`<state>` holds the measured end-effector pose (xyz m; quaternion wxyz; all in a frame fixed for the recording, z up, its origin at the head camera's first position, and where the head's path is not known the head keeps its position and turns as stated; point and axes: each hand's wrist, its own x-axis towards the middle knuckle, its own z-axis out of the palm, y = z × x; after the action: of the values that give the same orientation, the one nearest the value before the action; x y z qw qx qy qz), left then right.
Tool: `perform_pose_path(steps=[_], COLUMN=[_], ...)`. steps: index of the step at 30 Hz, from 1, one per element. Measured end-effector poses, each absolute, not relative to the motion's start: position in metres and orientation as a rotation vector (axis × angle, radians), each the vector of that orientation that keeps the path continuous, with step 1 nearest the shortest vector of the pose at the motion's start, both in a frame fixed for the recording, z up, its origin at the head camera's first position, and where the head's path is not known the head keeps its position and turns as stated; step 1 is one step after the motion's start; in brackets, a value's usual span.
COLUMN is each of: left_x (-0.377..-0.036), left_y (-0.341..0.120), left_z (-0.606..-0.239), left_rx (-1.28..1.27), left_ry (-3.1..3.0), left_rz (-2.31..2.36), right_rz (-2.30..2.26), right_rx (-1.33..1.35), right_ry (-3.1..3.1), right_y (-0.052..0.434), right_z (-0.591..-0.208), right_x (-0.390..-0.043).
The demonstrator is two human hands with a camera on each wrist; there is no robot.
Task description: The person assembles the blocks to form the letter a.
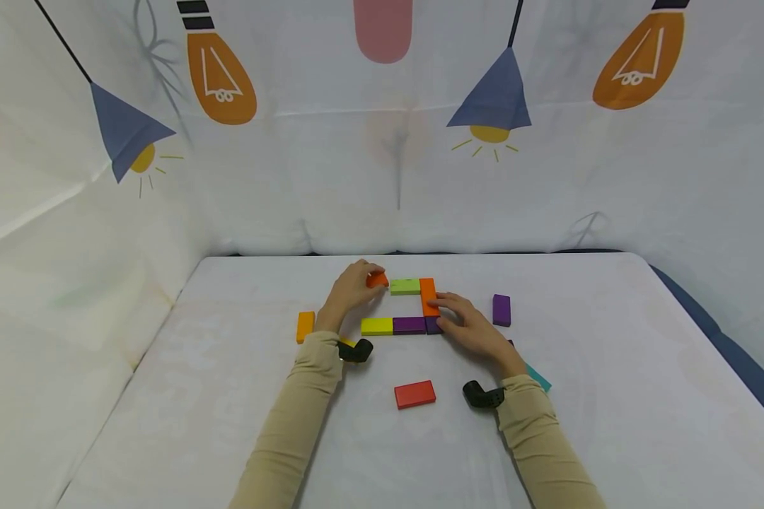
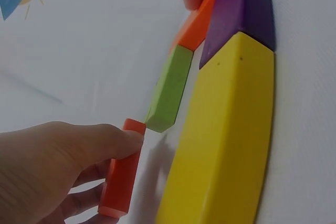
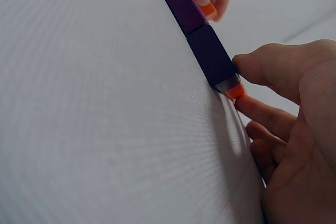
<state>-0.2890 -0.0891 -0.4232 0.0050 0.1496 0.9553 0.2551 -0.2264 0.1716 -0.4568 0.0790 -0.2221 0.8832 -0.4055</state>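
Head view: the left hand [image 1: 351,288] is pinching a small orange block [image 1: 377,280] right at the left end of the green block [image 1: 404,286]. The right hand [image 1: 474,326] rests relaxed fingers on the taller orange block [image 1: 428,296].

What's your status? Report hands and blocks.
Left hand grips small orange block beside green block. Right hand rests on upright orange block. Nothing blocking.
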Motion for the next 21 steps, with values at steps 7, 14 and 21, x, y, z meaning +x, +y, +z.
perform_pose_path(steps=[7,14,21], left_x=[-0.2858,-0.2844,-0.2814], left_y=[-0.0885,-0.0868,-0.0855], left_z=[-0.4253,-0.4269,-0.4275], left_rx=[0.435,0.399,0.382], left_ry=[2.971,2.954,2.950], left_rz=[0.794,0.789,0.815], right_rz=[-1.212,-1.208,-1.219], right_rx=[-0.651,-0.654,-0.637], right_ry=[2.647,2.649,2.642], right_y=[0.1714,0.1711,0.1705], right_z=[-0.4565,-0.4566,-0.4554], right_x=[-0.2251,-0.2244,-0.2244])
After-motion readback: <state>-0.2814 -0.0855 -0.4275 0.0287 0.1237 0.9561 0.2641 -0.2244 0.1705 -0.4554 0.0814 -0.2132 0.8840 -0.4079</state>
